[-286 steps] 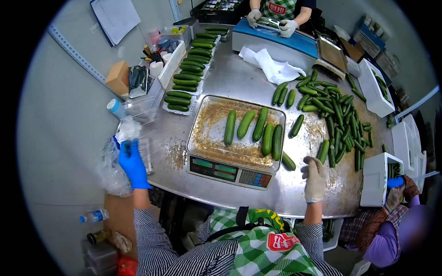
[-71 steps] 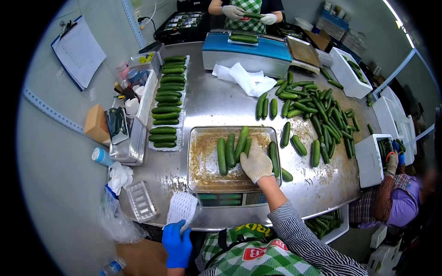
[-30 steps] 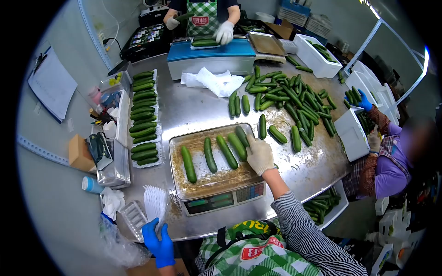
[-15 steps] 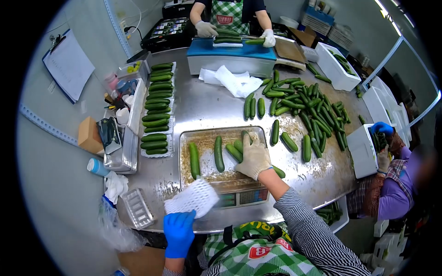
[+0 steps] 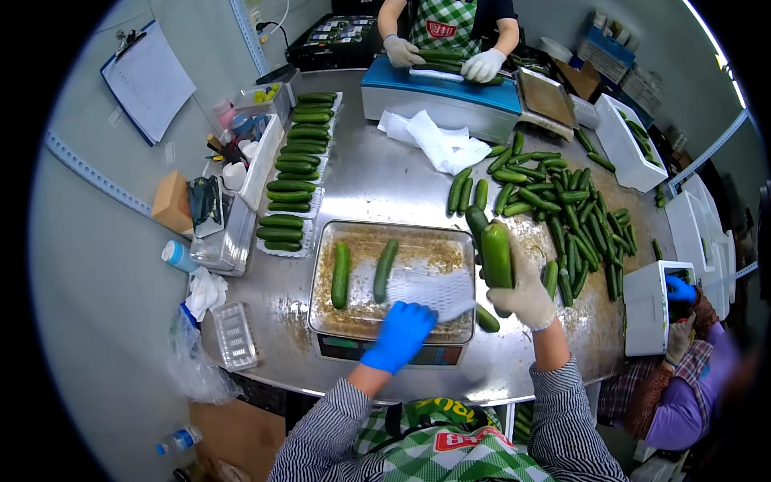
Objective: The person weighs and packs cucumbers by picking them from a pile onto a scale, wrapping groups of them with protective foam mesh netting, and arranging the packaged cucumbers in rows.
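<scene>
My left hand, in a blue glove, grips a white foam net over the right part of the metal scale tray. Two cucumbers are held side by side, roughly upright, in my right hand, which wears a pale knit glove just right of the tray. On the tray lie a lighter cucumber at the left and a darker cucumber in the middle. Another cucumber rests on the table below my right hand.
A large pile of cucumbers covers the table's right side. Packed cucumbers stand in a row at the left. Across the table, a co-worker's gloved hands work at a blue-topped machine. Another person reaches into a white box.
My right hand has lifted cucumbers off the tray and moved right. My left hand has brought the foam net up over the tray. The whole view has shifted.
</scene>
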